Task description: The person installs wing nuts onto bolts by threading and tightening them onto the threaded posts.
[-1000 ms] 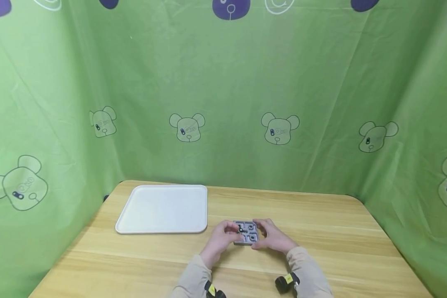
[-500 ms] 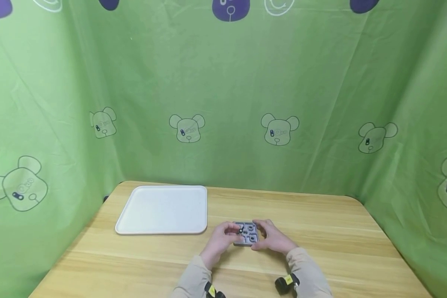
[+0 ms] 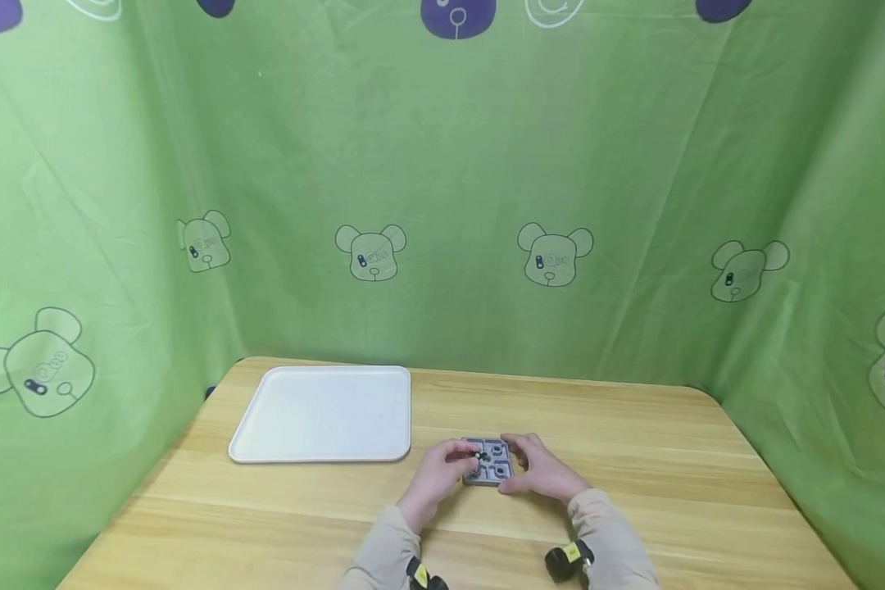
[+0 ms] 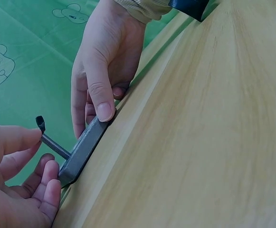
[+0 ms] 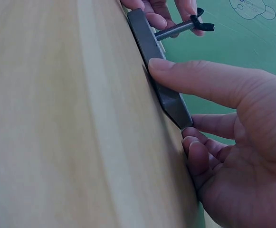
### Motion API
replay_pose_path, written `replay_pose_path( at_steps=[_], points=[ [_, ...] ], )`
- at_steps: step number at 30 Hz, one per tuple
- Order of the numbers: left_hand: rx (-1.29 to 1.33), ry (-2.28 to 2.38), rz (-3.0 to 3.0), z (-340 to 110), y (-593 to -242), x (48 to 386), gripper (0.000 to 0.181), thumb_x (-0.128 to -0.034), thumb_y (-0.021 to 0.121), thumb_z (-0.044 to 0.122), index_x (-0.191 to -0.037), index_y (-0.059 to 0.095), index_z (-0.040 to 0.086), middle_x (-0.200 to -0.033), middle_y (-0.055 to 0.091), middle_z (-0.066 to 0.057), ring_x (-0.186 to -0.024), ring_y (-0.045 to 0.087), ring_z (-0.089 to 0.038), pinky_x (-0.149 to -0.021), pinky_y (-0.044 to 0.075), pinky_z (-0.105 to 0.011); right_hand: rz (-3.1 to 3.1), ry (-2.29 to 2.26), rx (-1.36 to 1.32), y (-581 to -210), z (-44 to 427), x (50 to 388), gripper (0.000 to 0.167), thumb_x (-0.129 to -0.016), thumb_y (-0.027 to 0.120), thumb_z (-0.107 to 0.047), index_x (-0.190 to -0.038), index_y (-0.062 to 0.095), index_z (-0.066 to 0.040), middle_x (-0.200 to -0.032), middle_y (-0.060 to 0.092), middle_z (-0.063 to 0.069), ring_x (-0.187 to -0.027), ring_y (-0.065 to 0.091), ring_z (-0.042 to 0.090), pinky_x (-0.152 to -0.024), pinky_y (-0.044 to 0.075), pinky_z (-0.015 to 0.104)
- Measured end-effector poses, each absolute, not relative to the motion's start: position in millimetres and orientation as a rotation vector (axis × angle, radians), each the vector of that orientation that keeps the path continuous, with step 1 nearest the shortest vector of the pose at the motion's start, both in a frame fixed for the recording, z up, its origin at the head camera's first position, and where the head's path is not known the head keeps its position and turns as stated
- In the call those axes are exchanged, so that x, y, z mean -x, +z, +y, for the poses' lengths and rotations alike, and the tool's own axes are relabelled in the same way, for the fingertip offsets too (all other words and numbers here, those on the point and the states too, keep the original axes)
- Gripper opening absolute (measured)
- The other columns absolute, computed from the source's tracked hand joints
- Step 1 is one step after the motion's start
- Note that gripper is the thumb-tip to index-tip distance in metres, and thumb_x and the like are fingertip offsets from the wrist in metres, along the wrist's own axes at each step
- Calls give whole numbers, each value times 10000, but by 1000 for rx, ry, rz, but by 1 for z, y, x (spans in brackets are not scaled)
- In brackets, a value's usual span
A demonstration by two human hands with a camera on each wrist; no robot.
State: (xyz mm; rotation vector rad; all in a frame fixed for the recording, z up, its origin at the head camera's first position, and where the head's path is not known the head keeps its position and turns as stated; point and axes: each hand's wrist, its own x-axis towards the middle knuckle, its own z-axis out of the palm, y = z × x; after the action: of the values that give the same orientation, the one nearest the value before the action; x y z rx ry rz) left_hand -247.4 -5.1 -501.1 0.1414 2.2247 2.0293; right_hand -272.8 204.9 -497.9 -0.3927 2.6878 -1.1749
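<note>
A square grey plate [image 3: 499, 470] with moulded recesses lies on the table between both hands. A threaded bolt with a black wing head [image 5: 175, 30] stands up from its left part. The left hand [image 3: 435, 479] pinches the wing head between thumb and forefinger; its other fingers are near the plate's edge in the left wrist view. The right hand [image 3: 544, 471] grips the plate's right side, thumb on the near edge, with fingers around the far corner. In the right wrist view the right thumb [image 5: 199, 78] presses the plate's dark side [image 5: 152, 52].
A white tray [image 3: 324, 414] lies at the back left of the wooden table [image 3: 634, 442]. Green curtains with bear prints hang behind and on both sides. Black devices with yellow labels are strapped to both wrists.
The left thumb and fingers have shifted slightly around the wing head, which has turned. The right hand and the plate have stayed in place.
</note>
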Motion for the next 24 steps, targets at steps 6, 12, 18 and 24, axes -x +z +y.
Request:
replay_pose_path(
  at_steps=[6,12,18,24],
  points=[
    [-118,1998,2264,-4,-500,248,197,-884,642,118,-1066,704,75,-1100,693,-52,-962,608,-121,-822,493,-243,2691,-1174,393,-497,204,274,948,-632,864,-251,-1435,418,-21,-1230,497,135,-1150,499,279,-1018,432,533],
    [-90,1998,2263,-4,-501,247,197,-902,625,131,-1075,697,70,-1109,687,-51,-963,600,-124,-809,481,-232,2682,-1176,393,-495,203,272,943,-636,862,-239,-1435,415,-15,-1231,492,138,-1151,494,287,-1016,434,536],
    [-78,2041,2243,-3,-501,247,238,-891,637,128,-1104,632,22,-1063,658,-82,-924,597,-146,-808,519,-281,2677,-1185,386,-495,203,271,944,-637,859,-237,-1439,411,-21,-1234,492,139,-1157,493,293,-1019,427,546],
    [-36,2056,2245,-3,-500,247,174,-875,654,112,-1007,581,26,-982,629,-80,-866,577,-143,-755,503,-256,2673,-1193,381,-495,204,271,948,-633,861,-234,-1440,410,-23,-1235,493,141,-1156,493,293,-1019,424,549]
  ],
)
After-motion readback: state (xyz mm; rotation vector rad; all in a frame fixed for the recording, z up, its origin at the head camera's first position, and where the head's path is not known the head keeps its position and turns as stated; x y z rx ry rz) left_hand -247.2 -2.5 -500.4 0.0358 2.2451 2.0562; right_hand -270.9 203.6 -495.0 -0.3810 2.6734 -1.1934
